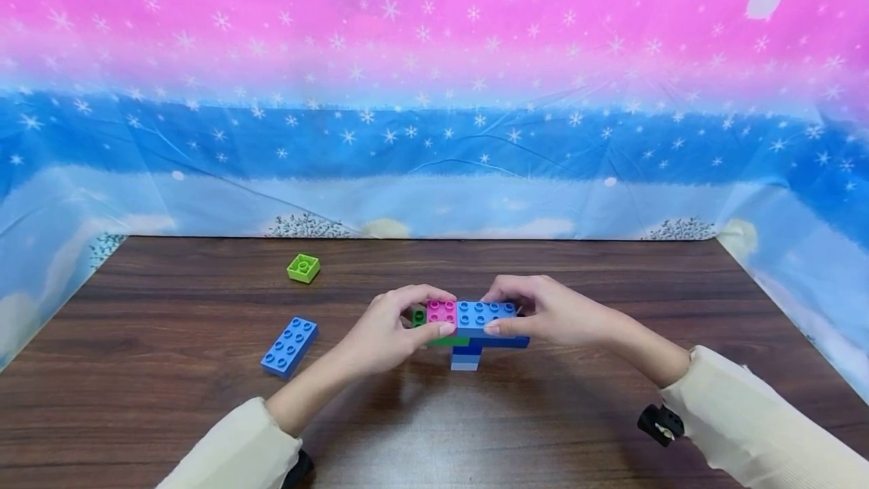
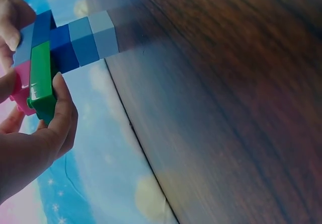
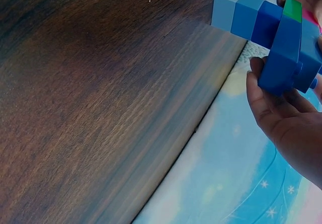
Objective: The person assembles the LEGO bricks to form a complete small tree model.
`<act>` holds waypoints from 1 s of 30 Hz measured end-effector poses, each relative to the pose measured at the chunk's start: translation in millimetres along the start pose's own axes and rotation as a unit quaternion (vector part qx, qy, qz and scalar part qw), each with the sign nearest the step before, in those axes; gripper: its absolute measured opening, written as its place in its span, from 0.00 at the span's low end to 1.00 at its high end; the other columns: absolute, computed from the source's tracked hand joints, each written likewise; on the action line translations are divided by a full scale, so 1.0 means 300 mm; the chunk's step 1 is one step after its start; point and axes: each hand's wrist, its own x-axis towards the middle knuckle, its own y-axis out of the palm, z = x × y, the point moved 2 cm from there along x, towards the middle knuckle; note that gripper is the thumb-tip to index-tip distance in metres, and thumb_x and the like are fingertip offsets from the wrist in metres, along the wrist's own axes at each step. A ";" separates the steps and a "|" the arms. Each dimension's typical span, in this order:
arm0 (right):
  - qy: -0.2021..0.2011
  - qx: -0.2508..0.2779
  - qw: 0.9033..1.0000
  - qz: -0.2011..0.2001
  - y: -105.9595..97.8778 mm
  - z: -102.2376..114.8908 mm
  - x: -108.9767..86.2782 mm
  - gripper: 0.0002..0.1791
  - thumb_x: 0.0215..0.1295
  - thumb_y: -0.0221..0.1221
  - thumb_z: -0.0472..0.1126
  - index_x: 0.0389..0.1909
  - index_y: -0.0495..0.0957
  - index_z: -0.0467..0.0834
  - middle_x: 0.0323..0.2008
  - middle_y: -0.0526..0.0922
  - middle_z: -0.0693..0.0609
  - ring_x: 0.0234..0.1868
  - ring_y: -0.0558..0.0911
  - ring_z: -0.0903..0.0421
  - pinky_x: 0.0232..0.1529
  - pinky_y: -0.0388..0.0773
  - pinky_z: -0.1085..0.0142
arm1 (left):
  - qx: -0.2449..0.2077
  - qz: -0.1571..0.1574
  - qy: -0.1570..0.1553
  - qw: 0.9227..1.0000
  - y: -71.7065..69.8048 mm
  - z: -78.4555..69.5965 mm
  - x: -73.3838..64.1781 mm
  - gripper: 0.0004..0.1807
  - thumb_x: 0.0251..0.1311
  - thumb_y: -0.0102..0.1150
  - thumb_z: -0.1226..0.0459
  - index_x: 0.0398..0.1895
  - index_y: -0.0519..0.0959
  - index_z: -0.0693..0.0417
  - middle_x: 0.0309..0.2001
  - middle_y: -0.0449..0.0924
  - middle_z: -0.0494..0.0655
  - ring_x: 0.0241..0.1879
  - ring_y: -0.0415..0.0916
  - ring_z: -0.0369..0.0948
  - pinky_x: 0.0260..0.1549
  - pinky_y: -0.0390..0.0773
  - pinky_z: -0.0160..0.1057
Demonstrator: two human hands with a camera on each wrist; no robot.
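A T-shaped stack of toy building bricks stands on the table on a narrow column, whose pale blue brick (image 1: 465,365) is lowest. Across the column lie a green brick (image 2: 41,75) on the left and a dark blue brick (image 3: 282,58) on the right. On top of these sit a pink brick (image 1: 441,308) and a longer blue brick (image 1: 475,315), side by side. My left hand (image 1: 383,329) grips the pink brick and the green end, thumb in front and fingers behind. With thumb and fingers, my right hand (image 1: 563,312) holds the blue brick's right part.
A loose blue brick (image 1: 290,347) lies studs up to the left of my left hand. Farther back, a lime green brick (image 1: 303,268) lies with its hollow side up. A patterned cloth (image 1: 434,142) hangs along the table's back and sides.
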 end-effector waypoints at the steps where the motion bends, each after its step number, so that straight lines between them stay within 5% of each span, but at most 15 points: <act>1: -0.001 0.002 1.000 0.000 0.000 0.000 0.000 0.11 0.63 0.57 0.47 0.42 0.74 0.48 0.32 0.78 0.57 0.30 0.73 0.57 0.32 0.72 0.65 | 0.000 0.000 0.000 1.000 0.000 0.000 0.000 0.15 0.57 0.60 0.61 0.49 0.77 0.51 0.39 0.77 0.44 0.34 0.72 0.39 0.32 0.73 0.39; 30: 0.000 0.008 1.000 0.000 -0.004 0.001 -0.001 0.11 0.63 0.57 0.47 0.44 0.74 0.47 0.33 0.78 0.56 0.31 0.73 0.57 0.32 0.72 0.64 | 0.013 0.032 -0.005 0.999 -0.026 0.001 -0.006 0.19 0.59 0.58 0.55 0.52 0.74 0.50 0.42 0.77 0.45 0.41 0.74 0.41 0.41 0.74 0.40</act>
